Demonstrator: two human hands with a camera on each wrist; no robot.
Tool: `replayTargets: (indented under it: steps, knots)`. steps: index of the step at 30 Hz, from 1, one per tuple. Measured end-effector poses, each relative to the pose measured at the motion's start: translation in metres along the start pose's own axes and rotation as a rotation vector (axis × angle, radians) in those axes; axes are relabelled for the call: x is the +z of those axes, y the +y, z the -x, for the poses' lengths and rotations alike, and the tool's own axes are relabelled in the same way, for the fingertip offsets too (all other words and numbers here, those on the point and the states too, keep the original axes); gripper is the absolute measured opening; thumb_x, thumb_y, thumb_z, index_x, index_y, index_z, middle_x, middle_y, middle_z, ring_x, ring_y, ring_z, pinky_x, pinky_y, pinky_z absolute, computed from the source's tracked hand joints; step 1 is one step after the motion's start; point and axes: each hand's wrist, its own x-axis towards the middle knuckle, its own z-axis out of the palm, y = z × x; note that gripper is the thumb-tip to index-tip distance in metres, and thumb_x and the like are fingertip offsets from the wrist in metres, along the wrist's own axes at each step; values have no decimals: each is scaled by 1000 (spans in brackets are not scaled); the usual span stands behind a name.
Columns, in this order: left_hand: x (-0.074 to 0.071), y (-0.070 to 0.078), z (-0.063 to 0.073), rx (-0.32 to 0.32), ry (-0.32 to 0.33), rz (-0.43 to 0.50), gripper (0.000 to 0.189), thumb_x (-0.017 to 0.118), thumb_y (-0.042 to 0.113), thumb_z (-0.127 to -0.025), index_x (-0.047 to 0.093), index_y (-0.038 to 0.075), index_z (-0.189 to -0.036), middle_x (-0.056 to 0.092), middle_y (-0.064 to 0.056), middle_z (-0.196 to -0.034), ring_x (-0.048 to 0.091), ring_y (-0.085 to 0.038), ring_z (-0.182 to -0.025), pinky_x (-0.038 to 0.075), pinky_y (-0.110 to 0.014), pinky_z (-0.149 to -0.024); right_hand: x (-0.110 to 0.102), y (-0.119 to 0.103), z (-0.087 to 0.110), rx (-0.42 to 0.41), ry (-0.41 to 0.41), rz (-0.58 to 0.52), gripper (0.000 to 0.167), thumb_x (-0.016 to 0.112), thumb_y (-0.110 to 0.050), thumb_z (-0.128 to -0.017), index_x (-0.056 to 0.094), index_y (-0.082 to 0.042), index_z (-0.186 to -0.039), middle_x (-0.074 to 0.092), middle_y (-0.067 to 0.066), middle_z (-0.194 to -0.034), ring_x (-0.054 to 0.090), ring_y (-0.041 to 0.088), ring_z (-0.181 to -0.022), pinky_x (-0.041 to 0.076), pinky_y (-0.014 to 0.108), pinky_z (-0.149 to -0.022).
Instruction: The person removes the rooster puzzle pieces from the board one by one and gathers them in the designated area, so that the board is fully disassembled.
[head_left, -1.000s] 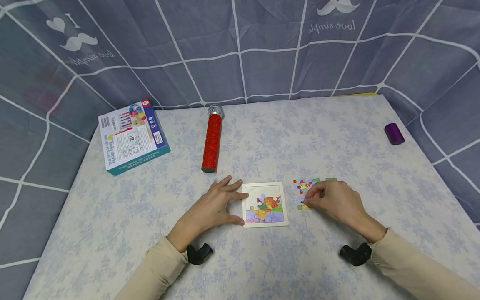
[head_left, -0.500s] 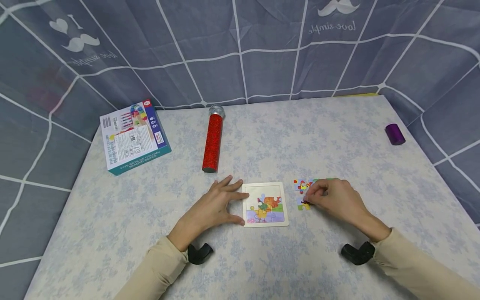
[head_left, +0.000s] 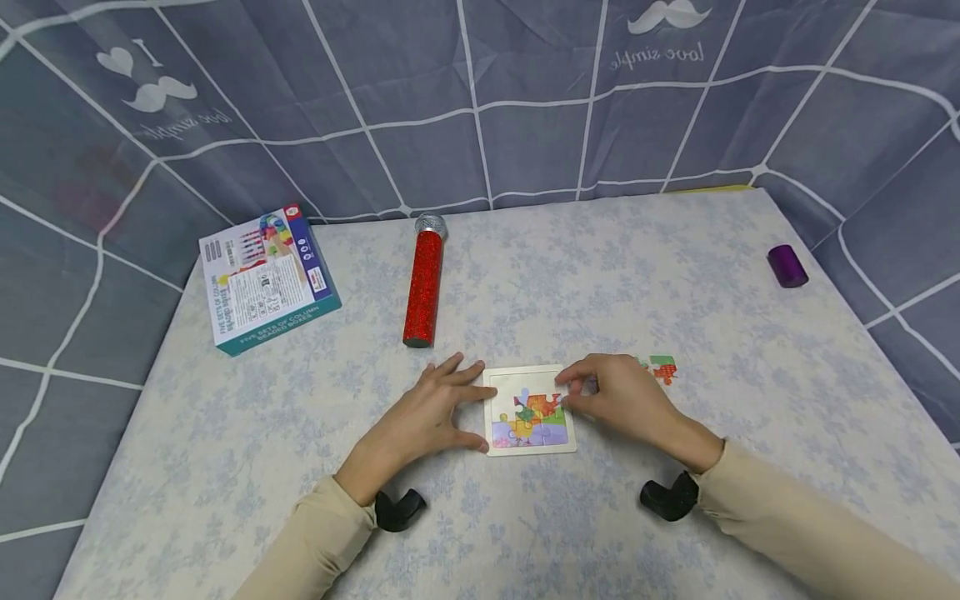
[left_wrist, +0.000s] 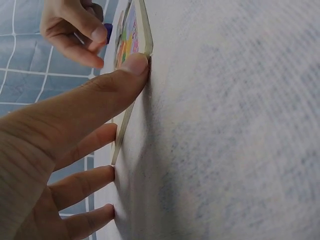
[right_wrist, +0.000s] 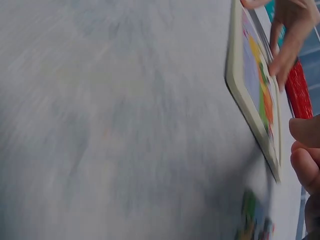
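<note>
A square wooden puzzle board (head_left: 531, 451) with a pale rim lies flat on the table; colourful puzzle pieces (head_left: 529, 425) fill its lower and right part. My left hand (head_left: 423, 421) steadies it: the thumb touches the near left corner, the index finger reaches onto the left rim, and the other fingers rest spread on the table. My right hand (head_left: 626, 404) is at the board's right edge, thumb and forefinger pinched together; the puzzle piece between them is mostly hidden. Loose puzzle pieces (head_left: 663, 368) lie beyond the right hand, partly covered by it.
On the far left stands a box of beaded columns (head_left: 270, 279). A red glitter microphone (head_left: 423, 287) lies beyond the left hand. Near the table's right edge is a purple cylinder (head_left: 787, 267). A grey-blue curtain (head_left: 536, 146) hangs behind the table.
My right hand has moved left from the loose pieces to the right edge of the puzzle board. The left hand stays where it was on the board's left side.
</note>
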Motion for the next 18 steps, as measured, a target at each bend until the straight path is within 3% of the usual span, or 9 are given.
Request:
replayTargets:
  steps: [7, 13, 18]
  knots:
    - [0, 0, -1, -1, -22, 0, 68, 92, 34, -65, 69, 11, -125, 46, -16, -147, 28, -43, -143, 23, -68, -108, 14, -13, -8, -21, -63, 42, 28, 83, -16, -77, 77, -11, -104, 61, -13, -78, 48, 5, -64, 40, 24, -57]
    - [0, 0, -1, 7, -17, -11, 68, 91, 35, -65, 69, 12, -125, 46, -16, -147, 28, -42, -143, 23, -68, -108, 19, -19, -11, -46, -67, 74, 28, 85, -14, -74, 78, -12, -101, 61, -14, -76, 52, 1, -66, 43, 24, -59]
    - [0, -1, -1, 10, -13, -9, 68, 91, 35, -65, 69, 12, -125, 46, -16, -147, 28, -42, -143, 23, -68, -108, 23, -22, -11, -13, -67, 89, 26, 85, -11, -72, 79, -14, -97, 59, -15, -73, 52, 2, -65, 43, 24, -56]
